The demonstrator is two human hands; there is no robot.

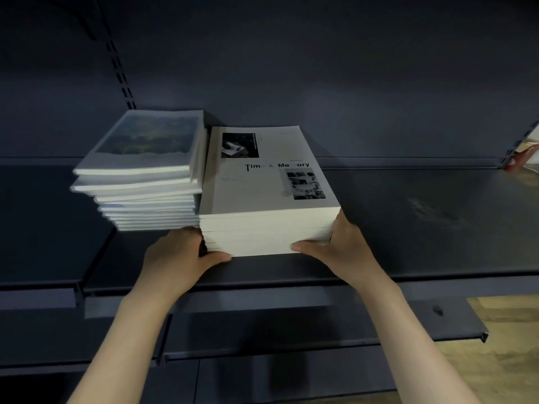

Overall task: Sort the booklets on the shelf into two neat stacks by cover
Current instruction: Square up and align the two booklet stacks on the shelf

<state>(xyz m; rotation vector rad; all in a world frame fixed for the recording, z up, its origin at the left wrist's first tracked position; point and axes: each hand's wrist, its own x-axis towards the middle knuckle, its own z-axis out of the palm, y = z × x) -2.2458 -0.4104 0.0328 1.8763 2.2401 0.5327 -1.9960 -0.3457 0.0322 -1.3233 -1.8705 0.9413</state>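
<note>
Head view: the left hand (178,255) and right hand (339,247) grip the near corners of the white-cover stack (268,199), thumbs across its front edge. It sits on the dark shelf (408,228), touching the uneven landscape-cover stack (145,170) on its left.

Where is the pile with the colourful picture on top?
The colourful-cover stack sits on the shelf, left of centre in the head view, right against the left side of the black-and-white stack.

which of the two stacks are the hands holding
The right-hand stack, topped by the white black-lettered cover; both hands grip its front corners. The stack with the landscape picture cover sits untouched beside it.
</note>
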